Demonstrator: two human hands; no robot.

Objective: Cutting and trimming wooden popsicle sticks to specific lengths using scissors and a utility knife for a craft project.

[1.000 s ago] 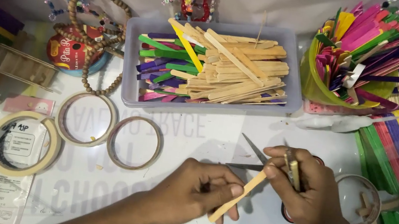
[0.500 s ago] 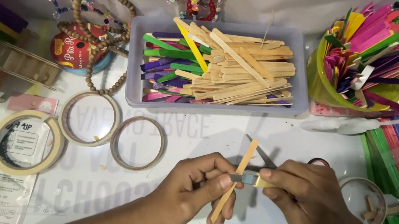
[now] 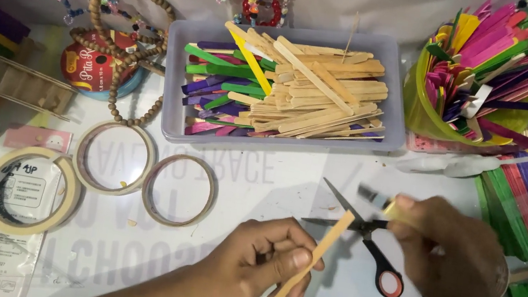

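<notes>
Gripping a plain wooden stick upright in left hand fingers, right hand pinching a small tube; stick appears bare, scissors open on table

Blurred grip, covered blades

The small tool at the right hand's fingertips is motion-blurred; that hand hides part of the scissors.

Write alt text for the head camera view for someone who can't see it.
The left hand holds a plain wooden craft stick upright-tilted while the right hand holds a small blurred object above open scissors lying on the white table. Behind sit a grey tray of sticks and tape rolls.
</notes>
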